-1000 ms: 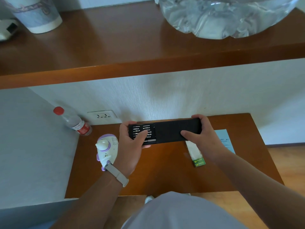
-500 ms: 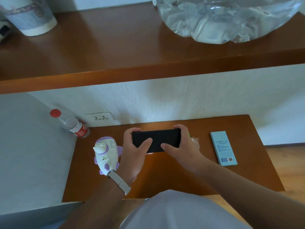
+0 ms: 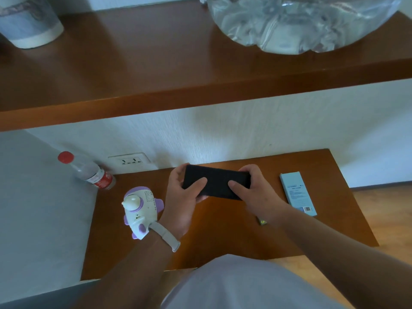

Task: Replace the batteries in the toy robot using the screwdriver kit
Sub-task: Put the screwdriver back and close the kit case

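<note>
Fingers of my left hand [image 3: 181, 197] and right hand [image 3: 253, 194] clamp the short ends of the screwdriver kit [image 3: 217, 181], a flat matt black slab held over the back of the glossy wooden table [image 3: 223, 239]. Bare wood lies open in front of it. Rounded white-and-lilac plastic, the toy robot [image 3: 139, 210] lies beside my left wrist near the table's left edge. A flat pale-blue box [image 3: 297, 192] lies towards the right edge.
</note>
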The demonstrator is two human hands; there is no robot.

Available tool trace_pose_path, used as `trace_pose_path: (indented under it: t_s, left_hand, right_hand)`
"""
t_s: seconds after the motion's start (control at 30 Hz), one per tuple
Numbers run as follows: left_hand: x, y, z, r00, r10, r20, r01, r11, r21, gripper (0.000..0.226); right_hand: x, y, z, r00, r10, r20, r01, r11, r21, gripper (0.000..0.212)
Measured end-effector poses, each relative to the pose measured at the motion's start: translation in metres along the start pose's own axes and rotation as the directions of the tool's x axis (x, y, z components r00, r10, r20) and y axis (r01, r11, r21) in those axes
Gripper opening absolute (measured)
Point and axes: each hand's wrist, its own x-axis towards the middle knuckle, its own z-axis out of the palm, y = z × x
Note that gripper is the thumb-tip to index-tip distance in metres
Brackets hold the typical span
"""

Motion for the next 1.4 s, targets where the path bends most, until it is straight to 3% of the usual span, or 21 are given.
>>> trace_pose_path:
  t_s: [0.07,0.13,0.27,0.63,0.77,0.97,1.27,1.4]
  left_hand:
    - [0.001,-0.002,0.007,0.999,-0.047,0.015,0.049,0.984,-0.172,0.049]
    - [0.0,-0.007,0.02,0.994,-0.082,0.073,0.097,0.966,-0.238,0.046]
    - [-0.005,-0.019,0.043,0.982,-0.115,0.149,0.134,0.983,-0.126,0.042]
    - [0.007,-0.047,0.051,0.953,-0.242,0.181,0.237,0.97,0.045,0.032]
    - [0.01,-0.059,0.048,0.945,-0.275,0.179,0.254,0.958,0.131,0.032]
    - [0.015,-0.073,0.036,0.935,-0.312,0.168,0.284,0.944,0.17,0.029]
    - [0.007,-0.087,0.021,0.932,-0.323,0.164,0.28,0.93,0.236,0.029]
    - [0.004,-0.091,0.01,0.929,-0.343,0.136,0.304,0.92,0.246,0.029]
  right_hand:
    - [-0.003,0.004,0.002,0.996,0.055,-0.07,-0.051,0.997,0.055,0.024]
    - [-0.007,0.006,0.006,0.985,0.111,-0.132,-0.095,0.988,0.12,0.027]
    - [-0.018,0.01,0.012,0.985,0.119,-0.126,-0.088,0.97,0.228,0.027]
    - [-0.031,0.043,0.007,0.986,0.161,-0.045,-0.144,0.954,0.263,0.017]
    - [-0.025,0.067,0.002,0.98,0.179,-0.082,-0.168,0.977,0.128,0.017]
    - [-0.005,0.13,-0.011,0.898,0.301,-0.322,-0.369,0.913,-0.175,0.018]
    - [0.012,0.169,0.003,0.904,0.339,-0.262,-0.42,0.819,-0.391,0.059]
    - [0.015,0.173,0.011,0.895,0.332,-0.299,-0.434,0.804,-0.407,0.063]
